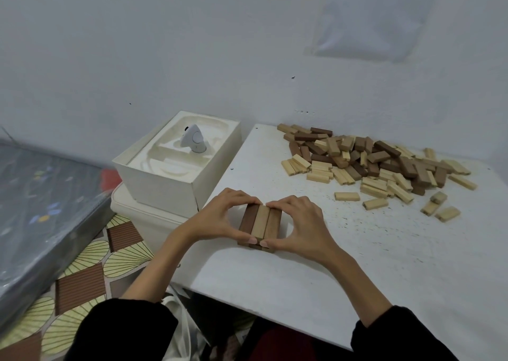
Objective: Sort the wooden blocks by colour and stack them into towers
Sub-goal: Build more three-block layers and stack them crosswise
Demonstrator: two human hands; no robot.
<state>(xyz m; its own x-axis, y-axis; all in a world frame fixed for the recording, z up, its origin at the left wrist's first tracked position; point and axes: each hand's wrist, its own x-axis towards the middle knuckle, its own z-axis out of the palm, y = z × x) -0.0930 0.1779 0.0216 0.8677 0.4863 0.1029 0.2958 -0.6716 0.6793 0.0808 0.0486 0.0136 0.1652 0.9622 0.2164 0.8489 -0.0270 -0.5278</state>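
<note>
Left hand (217,219) and right hand (301,223) pinch the block row (259,223), fingers (276,204) covering its ends.

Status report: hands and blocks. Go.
Left hand and right hand pinch the three-block row, colours mixed. Loose pile beyond, unsorted. Nothing blocking.

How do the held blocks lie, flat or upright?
Flat: three blocks lie side by side on the table, left hand and right hand gripping them.

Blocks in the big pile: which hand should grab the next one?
Probably the right hand. The pile lies on its side of the table, and the left hand would have to cross over the row of three blocks that both hands pinch.
</note>
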